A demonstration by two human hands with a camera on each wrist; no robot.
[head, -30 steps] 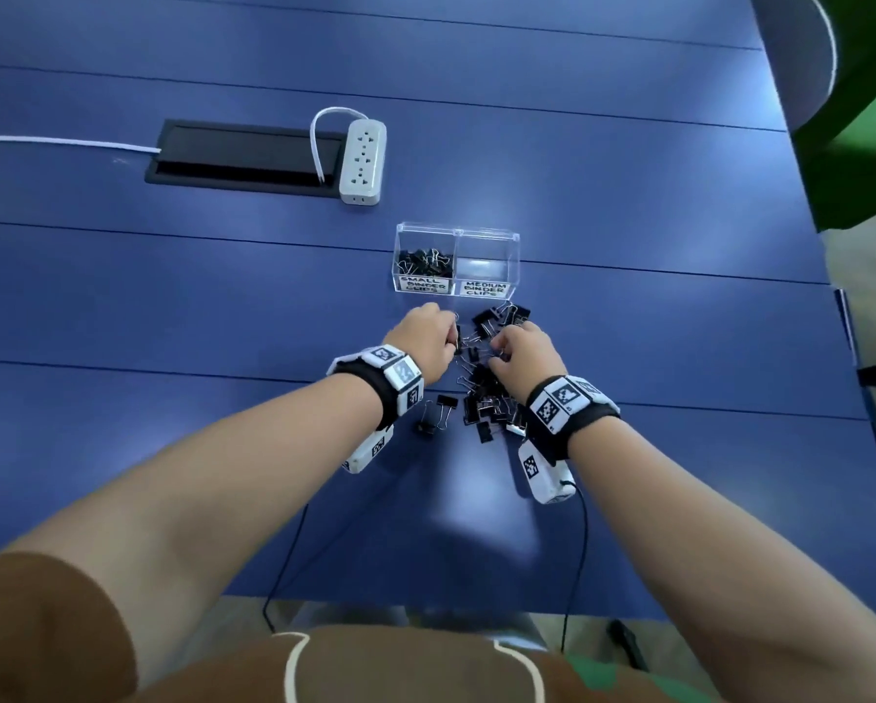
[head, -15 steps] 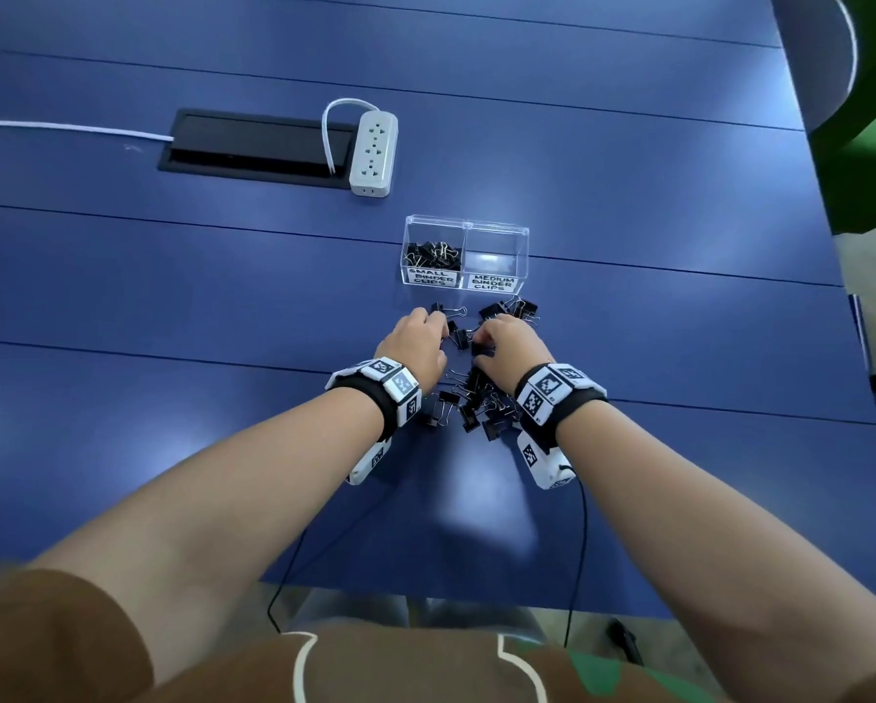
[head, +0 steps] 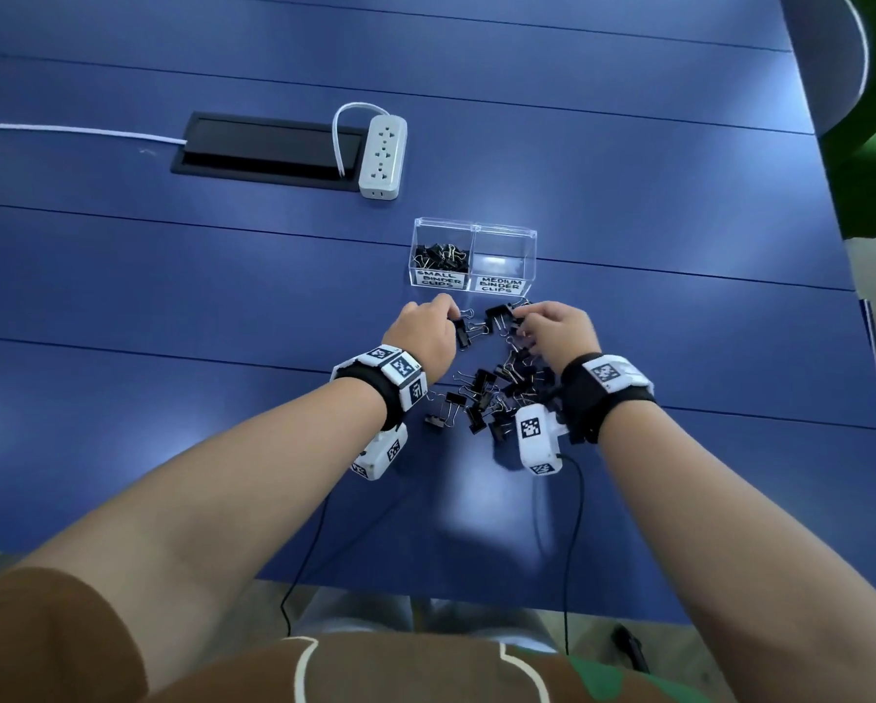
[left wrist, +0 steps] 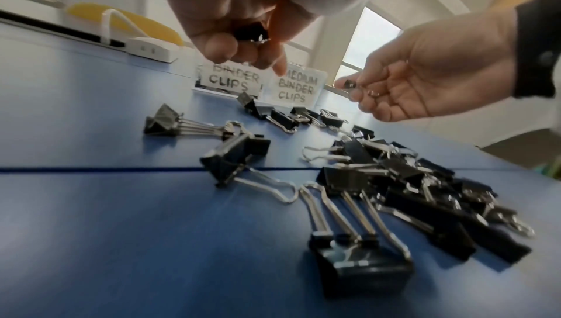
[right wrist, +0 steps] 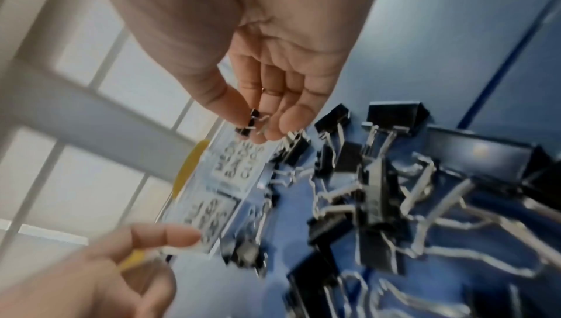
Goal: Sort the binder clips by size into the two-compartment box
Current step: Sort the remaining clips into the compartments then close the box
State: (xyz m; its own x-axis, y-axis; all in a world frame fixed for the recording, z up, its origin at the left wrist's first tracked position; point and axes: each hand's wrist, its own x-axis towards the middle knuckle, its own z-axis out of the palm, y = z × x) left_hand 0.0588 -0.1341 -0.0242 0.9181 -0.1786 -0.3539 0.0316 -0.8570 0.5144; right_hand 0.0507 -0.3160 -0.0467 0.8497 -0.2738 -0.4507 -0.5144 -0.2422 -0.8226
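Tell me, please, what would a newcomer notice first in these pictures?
A heap of black clips lies on the blue table between both wrists. Beyond it stands the clear box, clips in its left compartment only. The left hand and right hand each pinch a small clip.

Bare forearms emerge from short brown sleeves [head: 35, 636]. Each wrist wears a black fabric strap [head: 585, 398] carrying white blocks printed with black square-pattern markers [head: 607, 372] — a white camera pod [head: 537, 438] hangs beneath, at 6 o'clock, trailing a thin black cable [head: 575, 550].
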